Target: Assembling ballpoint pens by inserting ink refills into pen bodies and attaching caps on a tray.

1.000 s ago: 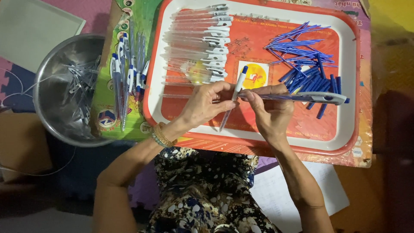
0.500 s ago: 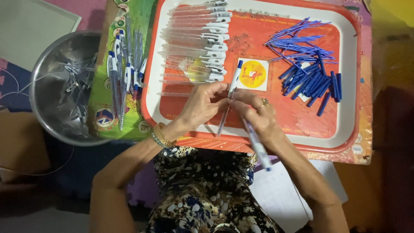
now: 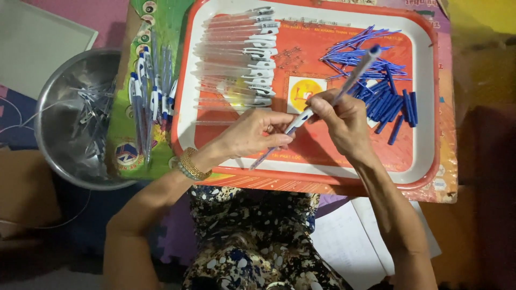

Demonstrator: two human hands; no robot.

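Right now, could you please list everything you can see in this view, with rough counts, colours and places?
Tray: one, red with white rim, centre.
Clear pen barrels: a row, too many to count, white clips, tray's left half.
Blue refills and caps: a pile, tray's right half.
Finished pens: a batch, blue and white, on the green sheet left of the tray.
Metal bowl: one, silver, far left, holding small metal parts.
Papers: white, below the tray.
Pen: one, blue-topped, held over the tray.
Left hand: pinches the pen's lower end.
Right hand: its grip is closed around the pen.
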